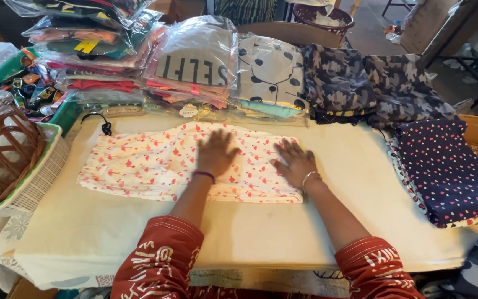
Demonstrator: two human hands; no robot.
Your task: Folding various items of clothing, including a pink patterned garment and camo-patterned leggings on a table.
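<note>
Your left hand [216, 152] lies flat, palm down, on the white garment with pink flamingo print [156, 163], fingers spread wide and gripping nothing; your right hand [294, 162] rests the same way just to the right of it, fingers fanned open over the cloth near its right edge, holding nothing either; a dark band circles your left wrist and a pale bangle your right; both sleeves are red with white markings, at the bottom of the frame; the garment sits in the centre of the frame, spread out flat and folded into a long rectangle on the cream table cover [139, 232]; its fabric is white, scattered all over with small pink and red bird shapes, and its left end looks gathered or ruffled; above it, along the upper middle of the frame, stand stacks of clothes in clear plastic bags [195, 66], with folded grey camouflage garments [360, 83] to their right; at the right edge lies a folded navy garment with small pink dots [449, 166], well apart from your right hand; at the left edge a brown wicker basket [4, 155] sits inside a pale woven tray; a green crate [6, 72] of small packets shows in the upper left
</note>
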